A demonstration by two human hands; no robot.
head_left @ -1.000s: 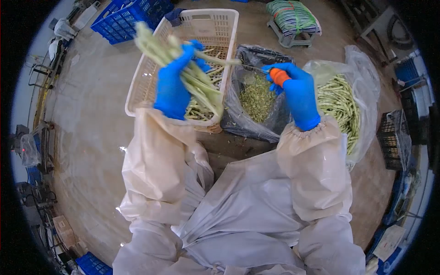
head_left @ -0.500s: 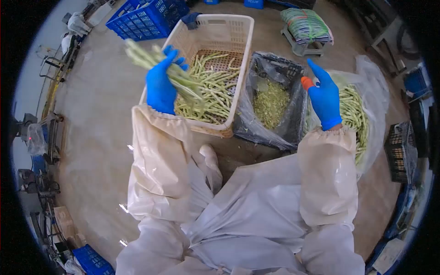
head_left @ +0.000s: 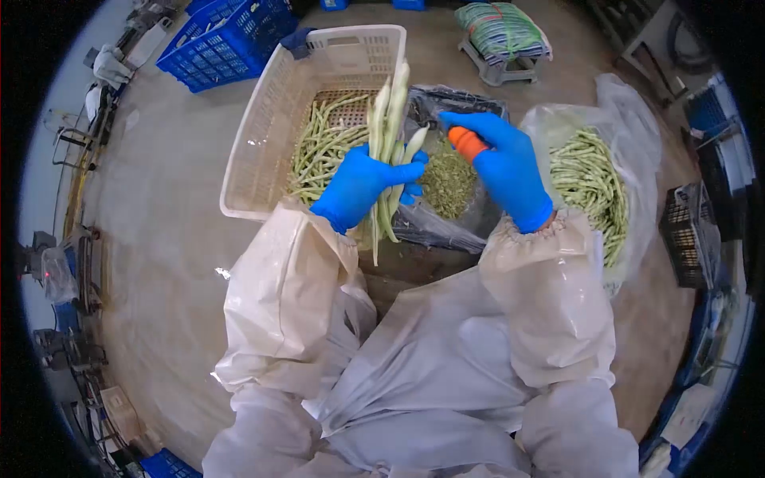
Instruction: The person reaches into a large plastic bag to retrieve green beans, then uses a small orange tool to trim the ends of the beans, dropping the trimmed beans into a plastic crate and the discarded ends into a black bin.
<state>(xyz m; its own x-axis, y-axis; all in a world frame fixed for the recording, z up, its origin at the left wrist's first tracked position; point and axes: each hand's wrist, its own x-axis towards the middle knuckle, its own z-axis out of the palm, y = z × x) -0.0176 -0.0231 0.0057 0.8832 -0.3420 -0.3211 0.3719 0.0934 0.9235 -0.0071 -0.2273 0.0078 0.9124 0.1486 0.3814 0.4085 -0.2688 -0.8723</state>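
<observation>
My left hand [head_left: 362,179], in a blue glove, is closed around a small bunch of long pale-green beans [head_left: 388,119]. The beans stand roughly upright in front of the white crate [head_left: 247,159] and the dark lined crate. Just right of their tips is my right hand [head_left: 506,167], also gloved in blue. An orange cover [head_left: 467,143] sits on its thumb, and its index finger stretches out above, apart from the thumb. I see nothing held in that hand; its other fingers are hidden. Many more beans [head_left: 319,151] lie in the white crate.
A dark crate lined with clear plastic [head_left: 446,235] holds green trimmings [head_left: 450,179]. On the right, an open plastic bag [head_left: 637,143] is full of beans [head_left: 590,175]. A stool [head_left: 498,73] bears a tied striped bundle [head_left: 502,32]. Blue crates [head_left: 227,48] stand at back left.
My left hand has swung right with the beans, from over the white crate's left side to beside the dark crate. My right hand has moved left, nearer the beans.
</observation>
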